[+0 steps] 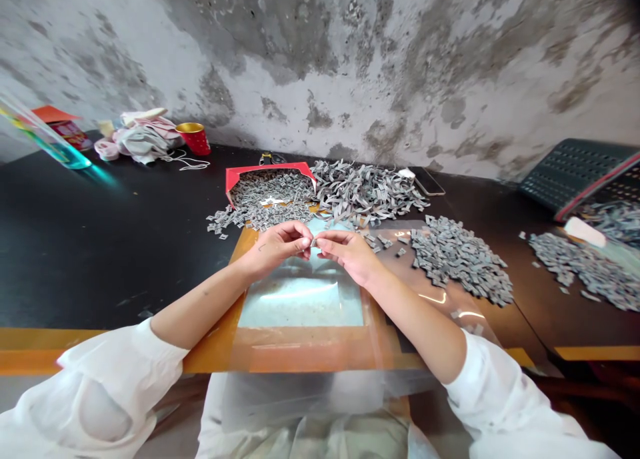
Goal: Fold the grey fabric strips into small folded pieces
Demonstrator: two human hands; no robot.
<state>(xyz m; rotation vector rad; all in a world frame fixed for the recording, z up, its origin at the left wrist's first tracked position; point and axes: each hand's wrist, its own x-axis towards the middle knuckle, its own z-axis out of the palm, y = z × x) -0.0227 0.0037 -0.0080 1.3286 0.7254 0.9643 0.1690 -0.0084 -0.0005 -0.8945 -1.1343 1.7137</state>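
Note:
My left hand (280,244) and my right hand (347,251) meet fingertip to fingertip above a clear plastic sheet (300,299) on the table. Both pinch one small grey folded piece (313,242) between thumbs and fingers. Just beyond the hands lies a heap of small grey folded pieces (267,202) spilling from a red tray (240,174). A pile of longer grey strips (363,192) lies to its right. Another heap of small grey pieces (460,259) sits right of my right hand.
The black table (100,246) has an orange front edge. At the back left stand a red cup (195,138), crumpled cloth (143,139) and a clear bottle (47,139). More grey pieces (585,269) and a dark perforated crate (570,169) are at the right.

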